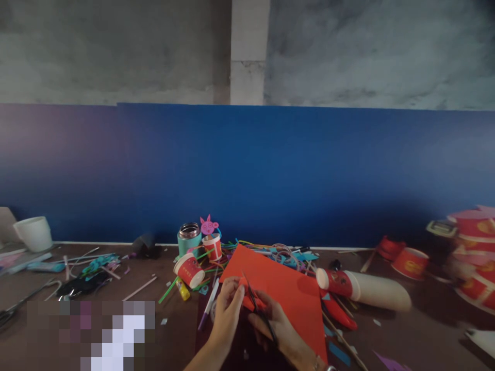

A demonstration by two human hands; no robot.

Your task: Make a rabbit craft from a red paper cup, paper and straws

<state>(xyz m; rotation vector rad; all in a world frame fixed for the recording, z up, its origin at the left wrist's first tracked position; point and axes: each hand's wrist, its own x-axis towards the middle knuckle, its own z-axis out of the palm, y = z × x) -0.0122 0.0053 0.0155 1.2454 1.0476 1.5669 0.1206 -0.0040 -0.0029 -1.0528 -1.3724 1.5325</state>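
My left hand (229, 303) pinches a small piece of red paper (246, 300) between thumb and fingers. Black-handled scissors (266, 325) are gripped in my right hand (279, 320), their blades pointing up and away beside the small piece. Whether the blades touch the paper I cannot tell. Behind and under both hands lies a large red-orange sheet (288, 278) on the dark table. A white marker with a purple end (209, 304) rests just left of my left hand.
Near the sheet's left corner are a tipped paper cup (189, 270), a yellow glue bottle (183, 289), a teal flask (189, 238) and an upright cup (212, 247). Joined cups and a white roll (381, 289) lie right. Pipe cleaners and scraps (284, 253) spread behind. A blue partition (247, 175) stands beyond.
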